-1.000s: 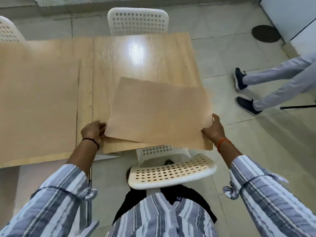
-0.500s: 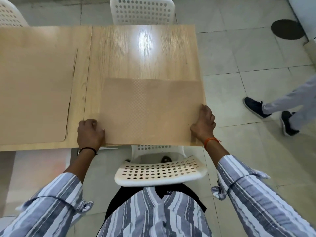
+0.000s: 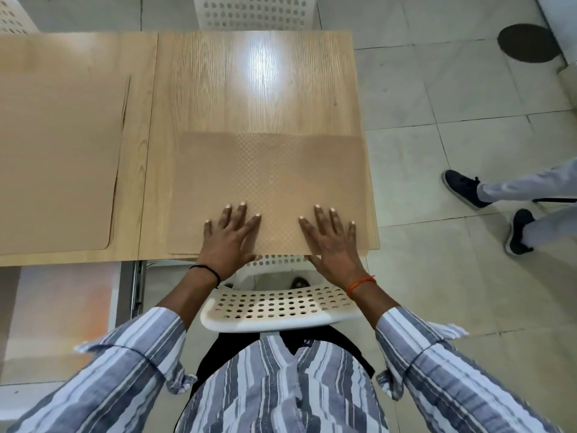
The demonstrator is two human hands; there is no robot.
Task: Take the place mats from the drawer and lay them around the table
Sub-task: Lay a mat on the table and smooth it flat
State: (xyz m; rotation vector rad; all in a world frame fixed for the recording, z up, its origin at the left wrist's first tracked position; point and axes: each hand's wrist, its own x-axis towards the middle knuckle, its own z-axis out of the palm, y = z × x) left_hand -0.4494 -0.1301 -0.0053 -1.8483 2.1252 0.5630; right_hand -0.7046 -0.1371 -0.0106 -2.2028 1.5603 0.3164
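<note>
A tan place mat (image 3: 268,170) with a dotted texture lies flat on the near right part of the wooden table (image 3: 249,85), its near edge along the table edge. My left hand (image 3: 228,239) rests palm down on the mat's near left part, fingers spread. My right hand (image 3: 331,239) presses flat on its near right part, fingers apart. Neither hand grips anything. A second, smooth tan place mat (image 3: 59,151) lies flat on the table's left part.
A white perforated chair (image 3: 281,304) stands between me and the table. Another white chair (image 3: 253,10) is at the far side, and a third (image 3: 12,14) at the far left. A person's legs and dark shoes (image 3: 465,189) are on the tiled floor at the right.
The mat, held tilted by its near corners a second ago, came down flat on the table. Both hands let go of its edges and now rest flat on it. The person at the right walked on.
</note>
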